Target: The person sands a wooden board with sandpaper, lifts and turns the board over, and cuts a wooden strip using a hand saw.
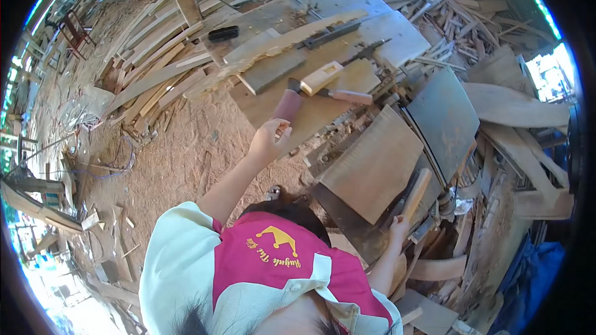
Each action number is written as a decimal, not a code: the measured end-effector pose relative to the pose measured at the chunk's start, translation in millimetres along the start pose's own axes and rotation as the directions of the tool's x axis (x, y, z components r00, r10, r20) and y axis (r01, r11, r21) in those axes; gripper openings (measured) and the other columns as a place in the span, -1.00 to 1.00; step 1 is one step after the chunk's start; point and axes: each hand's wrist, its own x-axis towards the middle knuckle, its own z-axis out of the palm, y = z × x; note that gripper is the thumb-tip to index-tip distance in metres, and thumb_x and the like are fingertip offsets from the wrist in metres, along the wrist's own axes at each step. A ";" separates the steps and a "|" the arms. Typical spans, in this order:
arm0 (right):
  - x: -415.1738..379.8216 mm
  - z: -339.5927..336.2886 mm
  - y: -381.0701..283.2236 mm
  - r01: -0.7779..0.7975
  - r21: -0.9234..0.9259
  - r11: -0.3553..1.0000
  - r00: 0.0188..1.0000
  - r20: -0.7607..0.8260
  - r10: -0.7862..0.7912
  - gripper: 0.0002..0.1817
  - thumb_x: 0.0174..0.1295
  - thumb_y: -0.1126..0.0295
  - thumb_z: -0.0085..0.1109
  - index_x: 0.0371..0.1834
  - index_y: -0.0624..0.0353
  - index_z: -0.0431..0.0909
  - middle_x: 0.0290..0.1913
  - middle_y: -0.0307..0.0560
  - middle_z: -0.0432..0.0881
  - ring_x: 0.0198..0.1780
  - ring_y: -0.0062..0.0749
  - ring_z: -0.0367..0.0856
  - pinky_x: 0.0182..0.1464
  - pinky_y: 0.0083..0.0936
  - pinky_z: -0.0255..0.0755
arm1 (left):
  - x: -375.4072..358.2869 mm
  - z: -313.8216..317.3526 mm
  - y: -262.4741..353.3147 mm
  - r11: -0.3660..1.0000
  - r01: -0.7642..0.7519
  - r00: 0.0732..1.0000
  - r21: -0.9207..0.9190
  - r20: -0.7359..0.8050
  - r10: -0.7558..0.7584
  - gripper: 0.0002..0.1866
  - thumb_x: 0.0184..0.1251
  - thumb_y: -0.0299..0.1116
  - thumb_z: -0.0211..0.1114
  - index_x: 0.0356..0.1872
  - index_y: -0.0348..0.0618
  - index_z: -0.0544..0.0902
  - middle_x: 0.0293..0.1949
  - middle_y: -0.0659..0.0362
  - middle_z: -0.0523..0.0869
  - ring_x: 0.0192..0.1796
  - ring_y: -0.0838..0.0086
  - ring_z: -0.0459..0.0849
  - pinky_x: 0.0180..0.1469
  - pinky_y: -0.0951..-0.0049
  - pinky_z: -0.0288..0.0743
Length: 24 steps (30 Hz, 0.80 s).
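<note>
My left hand (270, 139) is at the near edge of the work table, palm partly turned up, its fingers loosely curled and apart with nothing visible in them. Just beyond its fingertips lies a reddish-brown rolled piece (288, 105) with a dark end. A pale wooden block with a slot (322, 78) rests beside it, next to a tool with a wooden handle (350, 96). Low on the right, my right hand (399, 228) closes round the lower end of a narrow wooden strip (416, 193), which is tilted over a dark flat surface.
A wide wooden board (372, 164) lies between my hands, with a blue-grey panel (442, 121) to its right. On the table (397, 37) are planks and a black object (223, 33). Stacked timber (158, 77) and scrap wood surround the dusty floor (186, 142).
</note>
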 end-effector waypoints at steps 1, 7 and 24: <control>0.6 -0.2 -0.7 -0.009 -0.005 1.000 1.000 0.012 0.009 -0.85 0.02 0.43 0.20 -0.45 0.25 0.44 -0.46 0.07 0.50 -0.37 -0.08 0.48 -0.28 -0.30 0.34 | 4.8 -7.3 -8.5 1.000 0.004 0.999 0.014 -0.034 -0.004 -0.72 0.16 -0.30 0.18 -0.21 -0.31 0.55 -0.29 -0.04 0.62 -0.20 0.22 0.61 -0.13 0.34 0.45; -6.0 -1.9 -20.9 -0.008 -0.088 0.996 1.000 0.001 0.008 -0.79 0.01 0.39 0.23 -0.40 0.26 0.43 -0.44 0.06 0.51 -0.35 -0.10 0.50 -0.26 -0.31 0.35 | 60.3 -65.6 -47.7 0.902 -0.125 0.956 0.413 -0.193 0.220 -0.66 0.17 -0.25 0.16 -0.08 -0.22 0.49 -0.07 -0.01 0.54 0.02 0.16 0.49 0.06 0.29 0.38; -46.4 -16.3 -43.3 -0.241 0.017 0.970 0.958 -0.158 0.240 -0.29 0.09 0.34 0.13 0.29 0.33 0.04 0.22 0.29 0.23 0.27 0.03 0.18 0.27 -0.29 0.08 | 112.8 -139.1 -110.5 0.681 0.178 0.984 0.711 -0.149 -0.102 -0.41 -0.14 0.10 0.32 -0.19 -0.20 0.54 -0.24 -0.03 0.63 -0.17 0.17 0.62 -0.17 0.25 0.49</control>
